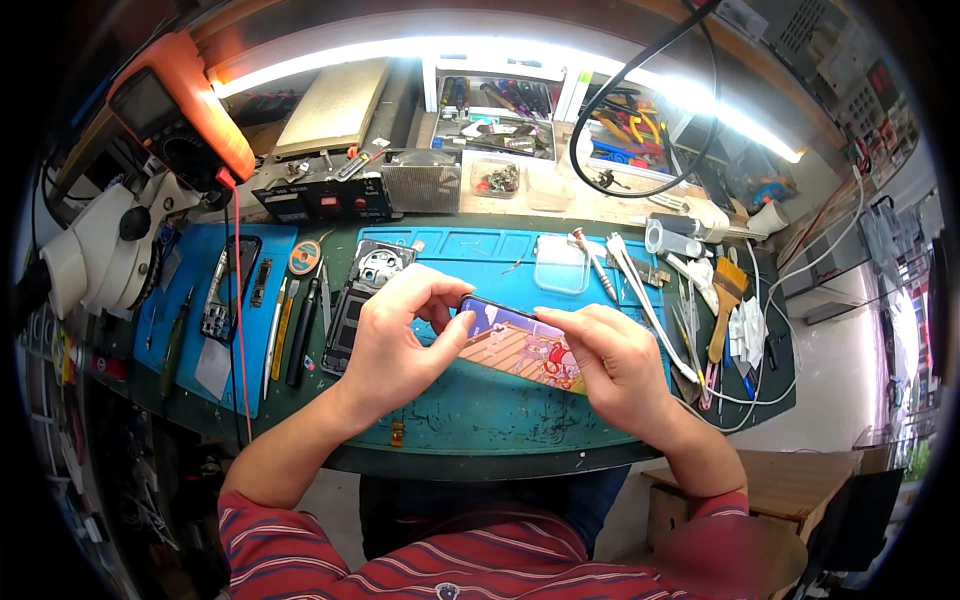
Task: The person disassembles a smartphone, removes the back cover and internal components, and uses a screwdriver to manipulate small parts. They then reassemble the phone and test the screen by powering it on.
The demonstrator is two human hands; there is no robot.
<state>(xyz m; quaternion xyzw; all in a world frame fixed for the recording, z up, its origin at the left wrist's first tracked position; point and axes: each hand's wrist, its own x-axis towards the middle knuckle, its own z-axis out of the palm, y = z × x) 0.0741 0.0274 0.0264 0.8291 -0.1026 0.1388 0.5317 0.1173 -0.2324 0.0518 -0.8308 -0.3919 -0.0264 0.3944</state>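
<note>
Between my two hands is a smartphone point(515, 348) with a lit screen showing a colourful cartoon picture. My left hand point(405, 325) pinches its upper left corner between thumb and fingers. At its right end, my right hand point(615, 360) grips the upper edge with thumb and index finger. The phone is held tilted above a blue work mat point(470, 405). Left of my left hand lies an opened phone housing point(350, 320) with dark inner parts. A small gold-coloured part point(397, 433) rests near the mat's front edge.
Left are a phone frame point(222, 300), a screwdriver point(178, 335) and an orange multimeter point(190, 110) with hanging leads. A clear plastic box point(562, 264) and a screwdriver point(595, 262) lie beyond the phone. Right are a brush point(727, 300) and white cables point(650, 305). A black cable loop point(575, 130) hangs overhead.
</note>
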